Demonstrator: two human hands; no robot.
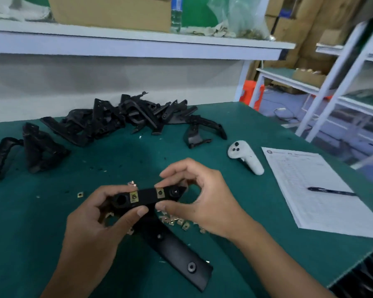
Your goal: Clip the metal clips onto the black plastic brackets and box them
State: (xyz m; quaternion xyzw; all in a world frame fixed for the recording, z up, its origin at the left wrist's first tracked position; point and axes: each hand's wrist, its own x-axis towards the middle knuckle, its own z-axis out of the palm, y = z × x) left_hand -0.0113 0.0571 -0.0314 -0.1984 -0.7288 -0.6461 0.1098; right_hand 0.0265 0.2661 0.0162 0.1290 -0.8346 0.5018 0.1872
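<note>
I hold a black plastic bracket (148, 197) above the green table, with its long arm reaching down toward me. My left hand (99, 224) grips its left end, thumb on the front face. My right hand (199, 198) pinches the right end between thumb and forefinger, right at a brass metal clip (160, 193). A second metal clip (134, 196) sits on the bracket near my left thumb. Loose metal clips (177, 221) lie scattered on the table under my hands.
A heap of black brackets (108, 121) lies across the back of the green table (246, 130). To the right rest a white handheld controller (246, 157) and a paper form (317, 190) with a pen (331, 192). White shelving stands behind and at right.
</note>
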